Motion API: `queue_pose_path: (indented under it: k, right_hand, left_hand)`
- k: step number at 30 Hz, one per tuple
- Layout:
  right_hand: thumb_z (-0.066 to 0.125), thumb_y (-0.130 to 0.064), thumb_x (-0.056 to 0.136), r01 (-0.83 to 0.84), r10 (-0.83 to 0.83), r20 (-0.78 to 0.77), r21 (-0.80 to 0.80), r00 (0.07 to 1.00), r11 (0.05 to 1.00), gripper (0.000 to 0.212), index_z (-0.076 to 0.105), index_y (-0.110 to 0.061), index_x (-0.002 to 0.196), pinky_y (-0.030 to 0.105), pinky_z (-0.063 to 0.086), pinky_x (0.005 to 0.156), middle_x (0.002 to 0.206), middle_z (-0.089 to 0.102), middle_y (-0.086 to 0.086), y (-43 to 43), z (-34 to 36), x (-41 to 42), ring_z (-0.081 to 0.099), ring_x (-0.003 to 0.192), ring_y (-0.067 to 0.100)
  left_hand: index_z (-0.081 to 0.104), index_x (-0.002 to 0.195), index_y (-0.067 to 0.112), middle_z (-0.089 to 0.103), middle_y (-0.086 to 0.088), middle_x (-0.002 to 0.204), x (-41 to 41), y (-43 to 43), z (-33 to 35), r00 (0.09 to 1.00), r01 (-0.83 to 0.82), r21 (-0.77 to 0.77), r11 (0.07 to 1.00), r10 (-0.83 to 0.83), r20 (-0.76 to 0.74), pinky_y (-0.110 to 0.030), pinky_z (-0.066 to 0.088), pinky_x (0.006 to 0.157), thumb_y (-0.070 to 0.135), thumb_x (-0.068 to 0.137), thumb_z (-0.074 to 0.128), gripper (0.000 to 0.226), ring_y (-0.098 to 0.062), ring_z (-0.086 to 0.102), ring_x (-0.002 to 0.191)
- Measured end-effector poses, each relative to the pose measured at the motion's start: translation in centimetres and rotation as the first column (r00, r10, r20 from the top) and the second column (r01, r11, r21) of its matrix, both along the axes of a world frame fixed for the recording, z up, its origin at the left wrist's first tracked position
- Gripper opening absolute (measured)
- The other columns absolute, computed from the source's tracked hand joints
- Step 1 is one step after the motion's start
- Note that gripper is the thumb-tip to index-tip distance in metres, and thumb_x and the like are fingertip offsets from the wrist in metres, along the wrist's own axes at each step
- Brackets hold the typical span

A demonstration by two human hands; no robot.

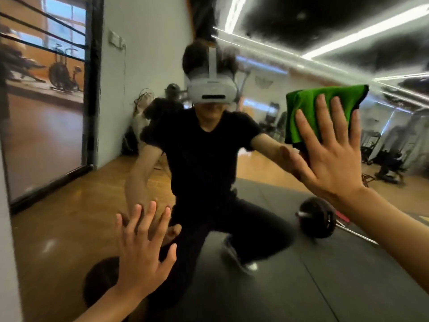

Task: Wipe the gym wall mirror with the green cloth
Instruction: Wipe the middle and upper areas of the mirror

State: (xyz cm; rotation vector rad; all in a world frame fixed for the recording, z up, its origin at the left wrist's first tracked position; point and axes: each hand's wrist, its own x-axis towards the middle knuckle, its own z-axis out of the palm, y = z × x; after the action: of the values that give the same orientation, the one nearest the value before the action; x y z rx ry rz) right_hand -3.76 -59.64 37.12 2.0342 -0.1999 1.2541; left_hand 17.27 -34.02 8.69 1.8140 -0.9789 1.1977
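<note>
At the far left, a narrow strip of pale wall [7, 252] is seen beside the edge of the gym wall mirror [69, 217], by which the rest of the view is filled. A black-framed panel [92, 89] and a wooden floor [46, 140] are reflected in its left part.

Low and left of centre, the left hand [144, 254] is laid flat against the glass. Its fingers [148, 217] are straight and spread, nothing is held in them, and their own reflection is met at the fingertips.

In the middle of the mirror a crouching person [204, 159] in black clothing is reflected, with a pale grey headset [212, 90] worn over the eyes. Further right, low in the reflection, a barbell [318, 219] is seen lying on a dark mat [325, 275].

At the upper right, the green cloth [325, 101] is pressed against the mirror under the right hand [332, 156]. The cloth is folded, and its upper part is shown above the fingertips. The fingers [323, 112] of this hand are stretched out straight and spread across the cloth, not curled round it, so that the cloth is held to the glass by the flat palm and fingers alone. The edges of the view are blurred, and finer detail of the cloth cannot be told.
</note>
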Motion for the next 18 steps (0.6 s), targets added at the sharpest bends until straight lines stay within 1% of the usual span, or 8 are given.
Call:
queue_pose_path:
  k: [2,3,5,7,8,12,15,18]
  right_hand:
    - [0.030,-0.058,0.108,0.015,-0.015,-0.014,-0.004,1.000,1.000,0.068,0.016,-0.028,0.167,0.065,0.011,0.126,0.174,0.007,0.011,0.0,-0.3,-0.1,0.004,0.162,0.033]
    - [0.032,-0.057,0.107,0.016,-0.016,-0.016,-0.001,1.000,1.000,0.068,0.016,-0.028,0.167,0.064,0.011,0.126,0.174,0.008,0.011,-0.1,-0.5,-0.3,0.005,0.162,0.034]
    - [0.033,-0.055,0.107,0.008,-0.008,-0.013,-0.006,1.000,1.000,0.067,0.018,-0.028,0.167,0.065,0.014,0.126,0.174,0.012,0.012,-0.5,-0.5,-0.6,0.009,0.161,0.035]
    - [0.031,-0.055,0.108,0.002,-0.002,-0.023,-0.025,1.000,1.000,0.066,0.021,-0.027,0.167,0.066,0.016,0.125,0.174,0.014,0.012,-1.1,-0.4,-0.8,0.012,0.161,0.036]
    - [0.030,-0.054,0.108,-0.010,0.009,-0.028,-0.033,1.000,0.999,0.065,0.021,-0.027,0.166,0.067,0.017,0.124,0.174,0.015,0.012,-1.3,-0.3,-0.9,0.012,0.161,0.037]
    - [0.033,-0.052,0.108,-0.033,0.032,-0.014,-0.025,0.999,0.999,0.064,0.022,-0.027,0.166,0.066,0.015,0.125,0.174,0.015,0.012,-3.2,0.0,-2.2,0.012,0.161,0.036]
    - [0.033,-0.053,0.107,-0.031,0.031,0.008,0.002,0.999,1.000,0.065,0.025,-0.026,0.166,0.065,0.012,0.126,0.174,0.015,0.011,-5.2,-0.1,-4.2,0.011,0.161,0.035]
    - [0.033,-0.052,0.107,-0.048,0.047,0.034,0.015,0.998,0.999,0.065,0.027,-0.025,0.165,0.066,0.014,0.126,0.173,0.018,0.012,-7.4,-0.2,-6.0,0.012,0.161,0.036]
  left_hand:
    - [0.039,0.159,0.021,0.028,-0.013,0.168,-1.2,0.1,1.1,0.993,0.087,-0.088,0.992,-0.094,-0.074,-0.067,0.007,0.127,0.044,0.092,0.052,0.072,-0.039,0.024,0.156]
    - [0.045,0.154,0.019,0.033,-0.014,0.163,-2.0,0.1,2.0,0.986,0.137,-0.134,0.982,-0.148,-0.080,-0.065,0.010,0.127,0.043,0.093,0.053,0.066,-0.041,0.030,0.152]
    - [0.052,0.146,0.019,0.036,-0.016,0.157,-3.5,-0.3,4.9,0.972,0.232,-0.168,0.958,-0.235,0.003,-0.060,0.018,0.127,0.043,0.095,0.054,0.057,-0.039,0.037,0.147]
    - [0.052,0.145,0.018,0.037,-0.017,0.156,-4.7,-1.1,8.7,0.956,0.282,-0.114,0.953,-0.269,0.115,-0.057,0.023,0.126,0.039,0.091,0.057,0.058,-0.036,0.038,0.147]
    - [0.051,0.146,0.017,0.036,-0.018,0.157,-5.2,-1.7,10.8,0.948,0.293,-0.082,0.953,-0.278,0.157,-0.055,0.023,0.127,0.037,0.089,0.058,0.061,-0.036,0.036,0.148]
    - [0.050,0.152,0.014,0.035,-0.019,0.163,-6.1,-4.7,17.9,0.934,0.260,-0.010,0.966,-0.249,0.258,-0.052,0.016,0.130,0.037,0.092,0.057,0.065,-0.030,0.023,0.159]
    - [0.052,0.153,0.011,0.037,-0.023,0.164,-6.9,-6.9,21.0,0.934,0.181,0.011,0.983,-0.176,0.311,-0.052,0.014,0.131,0.037,0.093,0.057,0.066,-0.037,0.026,0.157]
    - [0.053,0.155,0.011,0.037,-0.022,0.165,-8.6,-9.1,23.1,0.934,0.093,0.040,0.995,-0.101,0.344,-0.051,0.012,0.131,0.038,0.093,0.058,0.068,-0.036,0.025,0.157]
